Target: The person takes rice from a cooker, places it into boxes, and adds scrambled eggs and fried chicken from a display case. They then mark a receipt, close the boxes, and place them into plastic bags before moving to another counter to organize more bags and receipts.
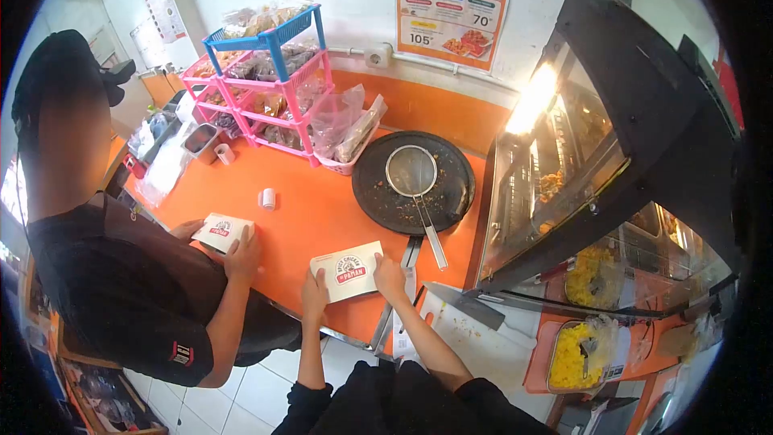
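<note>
A white cardboard food box [348, 271] with a red chicken logo is held between my two hands, just above the orange counter [282, 246]. My left hand [315, 293] grips its left side. On the opposite side, my right hand [390, 278] has its fingers around the edge. The box looks closed, with its lid facing up. To my left, a person in a black cap and shirt holds a similar box [223, 233] in both hands.
A round black pan [378, 208] bears a metal strainer [411, 171]. Right of me lie a cleaver [465, 304] and white cutting board [483, 330], below a lit glass display case [555, 169]. Pink and blue racks [294, 109] hold bagged goods. A paper roll [267, 198] sits on the counter.
</note>
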`<state>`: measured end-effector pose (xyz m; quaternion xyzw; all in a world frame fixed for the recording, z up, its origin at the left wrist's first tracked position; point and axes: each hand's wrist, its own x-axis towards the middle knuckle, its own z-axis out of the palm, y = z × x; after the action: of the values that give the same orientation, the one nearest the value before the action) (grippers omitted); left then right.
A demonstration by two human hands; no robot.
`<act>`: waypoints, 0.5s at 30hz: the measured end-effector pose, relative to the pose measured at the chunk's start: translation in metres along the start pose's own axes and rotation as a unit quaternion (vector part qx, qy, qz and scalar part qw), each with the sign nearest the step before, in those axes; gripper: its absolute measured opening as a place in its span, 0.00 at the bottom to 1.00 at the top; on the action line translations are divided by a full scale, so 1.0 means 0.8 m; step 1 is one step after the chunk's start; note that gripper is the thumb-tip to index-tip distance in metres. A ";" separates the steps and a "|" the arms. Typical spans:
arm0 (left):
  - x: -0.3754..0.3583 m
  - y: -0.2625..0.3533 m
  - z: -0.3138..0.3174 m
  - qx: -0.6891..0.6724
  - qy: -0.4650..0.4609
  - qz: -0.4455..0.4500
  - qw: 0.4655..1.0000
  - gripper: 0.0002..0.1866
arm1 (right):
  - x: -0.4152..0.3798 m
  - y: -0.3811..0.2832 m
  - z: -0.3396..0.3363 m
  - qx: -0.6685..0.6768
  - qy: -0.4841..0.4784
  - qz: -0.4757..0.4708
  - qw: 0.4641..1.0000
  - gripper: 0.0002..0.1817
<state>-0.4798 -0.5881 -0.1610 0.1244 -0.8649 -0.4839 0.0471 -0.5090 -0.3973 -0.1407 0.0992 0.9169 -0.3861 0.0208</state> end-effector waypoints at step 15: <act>-0.023 -0.018 0.006 -0.018 0.064 -0.103 0.993 0.21 | 0.027 0.032 0.018 0.144 -0.035 -0.128 0.981 0.22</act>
<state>-0.4608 -0.5866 -0.1749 0.2423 -0.8341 -0.4925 0.0547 -0.5258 -0.3868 -0.1713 -0.0307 0.8555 -0.5168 -0.0113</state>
